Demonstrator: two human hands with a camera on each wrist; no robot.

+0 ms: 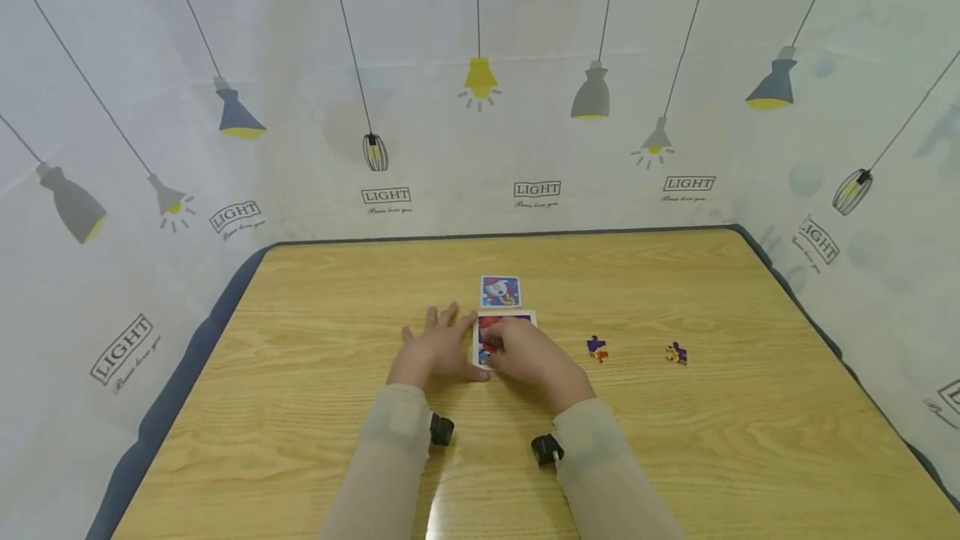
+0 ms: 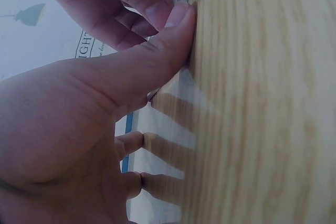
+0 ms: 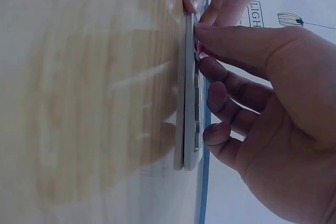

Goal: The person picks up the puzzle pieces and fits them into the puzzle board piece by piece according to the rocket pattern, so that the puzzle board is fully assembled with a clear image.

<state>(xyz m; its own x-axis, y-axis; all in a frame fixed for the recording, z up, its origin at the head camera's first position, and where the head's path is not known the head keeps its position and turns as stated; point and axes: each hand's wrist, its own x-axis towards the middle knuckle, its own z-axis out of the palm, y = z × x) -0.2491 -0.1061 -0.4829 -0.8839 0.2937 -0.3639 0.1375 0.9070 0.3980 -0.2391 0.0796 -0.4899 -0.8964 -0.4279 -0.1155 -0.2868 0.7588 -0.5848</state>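
Observation:
A small framed jigsaw puzzle (image 1: 476,348) with a pale border lies on the table, its red, blue and purple picture partly hidden under my right hand. My left hand (image 1: 438,348) rests at its left side, fingers spread on the tabletop and thumb against the near left corner. Over the puzzle, my right hand (image 1: 528,354) has its fingers curled down. In the right wrist view, its thumb and index finger pinch a small puzzle piece (image 3: 200,49) with a bit of red showing, right at the frame's surface. The other fingertips hover along the frame (image 3: 190,150).
Just beyond the frame lies a square picture card (image 1: 500,292) with a white figure on it. Two loose puzzle pieces, one purple and orange (image 1: 597,348) and another farther right (image 1: 677,352), lie on the wooden table (image 1: 337,298). A lamp-print curtain (image 1: 442,190) surrounds the far edge.

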